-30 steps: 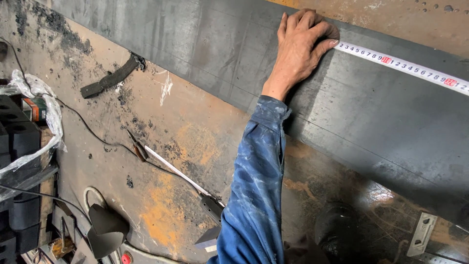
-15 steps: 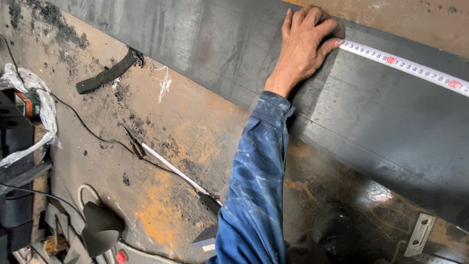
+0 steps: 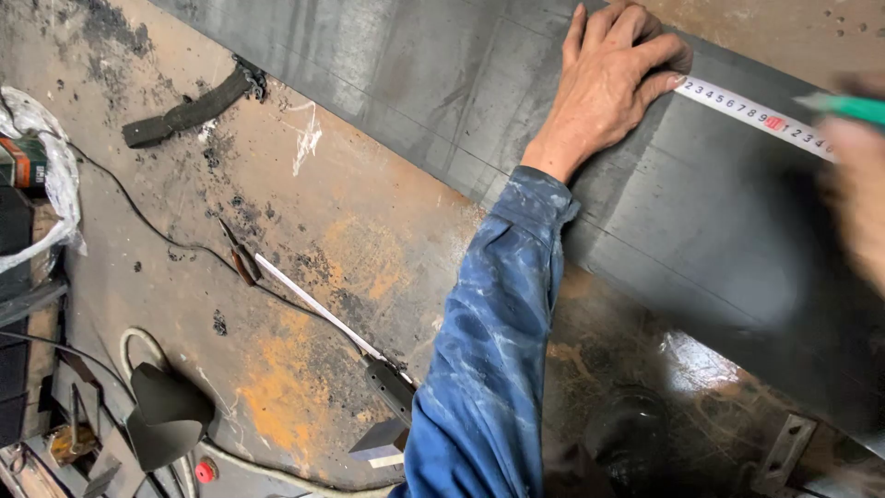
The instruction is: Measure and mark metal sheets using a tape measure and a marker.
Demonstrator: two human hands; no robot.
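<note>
— What's hard to make out?

— The right hand point(image 3: 857, 198) is a blur at the right edge, half cut off. It seems to carry a green pen point(image 3: 843, 108), but I can't tell how the fingers close.

— And the left hand point(image 3: 608, 88)?

— Flat, fingers spread a little, pressing the end of the tape measure point(image 3: 756, 117) onto the dark steel sheet point(image 3: 442, 83) near its far edge. The tape runs right toward the blurred hand.

— Around them?

— A blue sleeve point(image 3: 493, 350), then the rusty workbench point(image 3: 304, 240) with a black cable point(image 3: 157, 231) near its left edge.
</note>
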